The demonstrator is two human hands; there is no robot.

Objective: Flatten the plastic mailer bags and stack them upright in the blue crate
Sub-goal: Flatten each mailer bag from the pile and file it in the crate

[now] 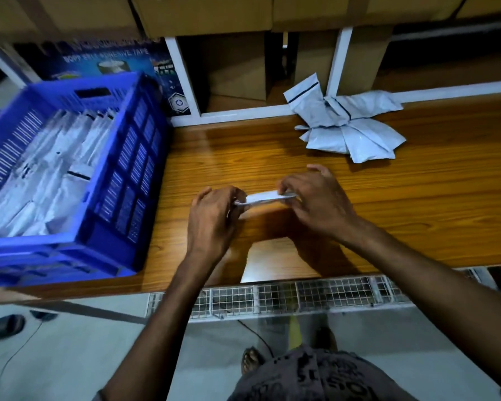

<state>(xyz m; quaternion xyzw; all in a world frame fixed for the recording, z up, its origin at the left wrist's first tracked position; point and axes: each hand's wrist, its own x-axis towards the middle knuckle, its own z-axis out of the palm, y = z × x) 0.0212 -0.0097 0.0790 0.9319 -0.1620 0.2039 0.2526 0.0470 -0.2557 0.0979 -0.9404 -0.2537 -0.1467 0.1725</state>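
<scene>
A white mailer bag (263, 197) hangs edge-on just above the wooden table (417, 198), stretched between both hands. My left hand (213, 218) pinches its left end, and my right hand (315, 198) pinches its right end. The blue crate (104, 227) stands at the left of the table, and several white mailer bags (49, 166) stand upright inside it. A loose pile of crumpled white mailer bags (350, 125) lies at the back right of the table.
White shelving (337, 62) with cardboard boxes (237, 68) stands behind the table. A blue tape box (168, 79) sits behind the crate. A wire mesh rack (301, 296) runs under the table's front edge. Dark footwear (3, 327) lies on the floor at the left.
</scene>
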